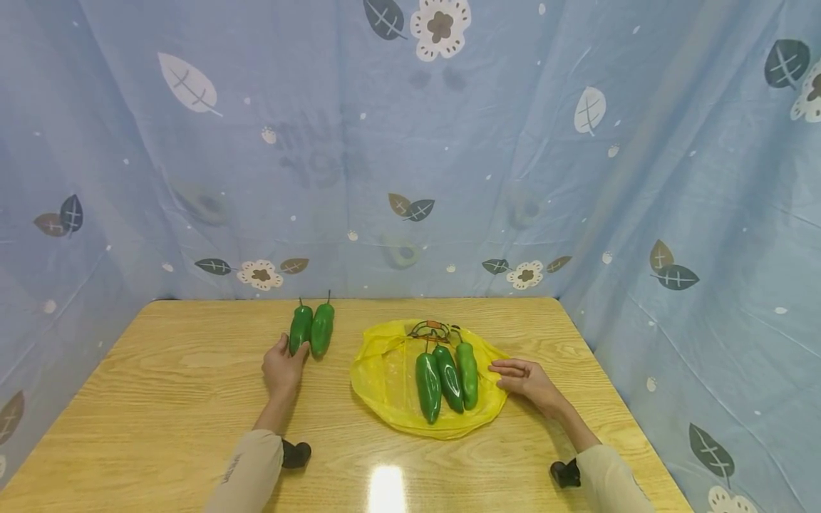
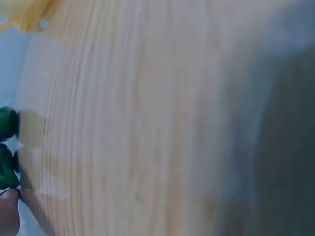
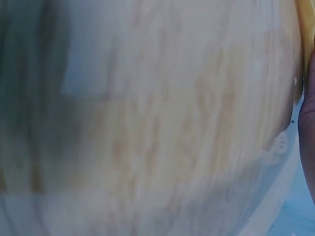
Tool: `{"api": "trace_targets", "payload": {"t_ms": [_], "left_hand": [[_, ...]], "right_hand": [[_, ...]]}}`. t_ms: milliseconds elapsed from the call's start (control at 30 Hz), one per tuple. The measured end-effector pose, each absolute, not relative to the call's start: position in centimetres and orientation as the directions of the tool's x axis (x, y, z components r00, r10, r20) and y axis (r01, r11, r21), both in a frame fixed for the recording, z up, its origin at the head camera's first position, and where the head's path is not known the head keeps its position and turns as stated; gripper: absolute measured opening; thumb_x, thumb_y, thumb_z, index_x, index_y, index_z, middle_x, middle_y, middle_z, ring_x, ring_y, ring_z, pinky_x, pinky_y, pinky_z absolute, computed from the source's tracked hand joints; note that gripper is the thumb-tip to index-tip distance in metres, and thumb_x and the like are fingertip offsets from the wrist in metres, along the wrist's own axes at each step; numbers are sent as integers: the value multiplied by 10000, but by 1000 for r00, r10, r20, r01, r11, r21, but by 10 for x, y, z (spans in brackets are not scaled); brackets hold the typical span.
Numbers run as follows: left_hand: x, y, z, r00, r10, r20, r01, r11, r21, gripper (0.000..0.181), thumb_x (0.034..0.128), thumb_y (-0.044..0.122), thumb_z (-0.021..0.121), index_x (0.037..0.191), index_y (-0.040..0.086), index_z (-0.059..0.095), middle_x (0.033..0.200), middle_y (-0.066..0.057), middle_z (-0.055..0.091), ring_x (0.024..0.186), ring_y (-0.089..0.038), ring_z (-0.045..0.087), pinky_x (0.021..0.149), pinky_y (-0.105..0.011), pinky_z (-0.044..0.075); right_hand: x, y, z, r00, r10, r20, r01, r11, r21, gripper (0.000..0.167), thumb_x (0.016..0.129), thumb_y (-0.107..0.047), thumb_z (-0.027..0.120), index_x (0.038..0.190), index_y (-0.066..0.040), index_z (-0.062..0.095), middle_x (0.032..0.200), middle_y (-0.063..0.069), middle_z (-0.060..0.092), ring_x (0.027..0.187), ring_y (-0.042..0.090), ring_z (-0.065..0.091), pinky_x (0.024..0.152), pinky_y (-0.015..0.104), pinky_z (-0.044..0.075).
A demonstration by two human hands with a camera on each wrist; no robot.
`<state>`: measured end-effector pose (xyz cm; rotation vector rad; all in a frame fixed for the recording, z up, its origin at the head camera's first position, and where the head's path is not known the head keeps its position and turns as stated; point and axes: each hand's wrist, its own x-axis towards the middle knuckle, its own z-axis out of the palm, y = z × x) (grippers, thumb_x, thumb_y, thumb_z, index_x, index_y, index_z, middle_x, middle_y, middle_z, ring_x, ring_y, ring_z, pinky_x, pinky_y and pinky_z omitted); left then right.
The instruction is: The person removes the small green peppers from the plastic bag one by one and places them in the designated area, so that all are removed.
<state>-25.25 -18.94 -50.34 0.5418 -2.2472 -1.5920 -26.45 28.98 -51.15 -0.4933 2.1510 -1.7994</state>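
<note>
We see a pale wood-grain table, with a bright patch of glare on its near side. Blue cloth printed with leaves and flowers hangs behind it and along both sides.

A yellow bag lies spread right of the table's middle, and three green peppers rest on it. Their stems point away from the person, toward the back cloth; the long axes run front to back — the middle one leaning most, its stem end to the left.

Left of the bag we find two more peppers side by side, the outer pepper and the inner pepper. Both point stem-away, tilting slightly rightward at the stem.

The left hand pinches the outer pepper's near end between thumb and fingers. The right hand has its fingers extended, touching the bag's right edge.
</note>
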Motion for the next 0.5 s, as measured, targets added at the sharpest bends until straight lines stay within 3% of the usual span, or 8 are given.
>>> {"api": "trace_targets", "payload": {"t_ms": [233,500], "left_hand": [[-246,-187,-502,-852,-523,32,-118,251,961,584,957,183,609,1417,-68,352,1444,-230,369,1302,-384,407,1066,-437,397],[-231,-172,-506,-698,-716,-10,34,-46,998,462,939,124,619,1372,22,496,1404,-110,487,1284,-247,479,1025,-284,441]], "right_hand": [[-265,289,-513,-900,-436,-3,-80,171,-982,466,924,-14,606,1326,156,443,1319,340,487,1102,47,596,894,204,525],[-264,289,-514,-903,-430,5,-91,179,-980,469,922,-25,613,1325,150,449,1313,335,497,1095,44,599,885,204,530]]}}
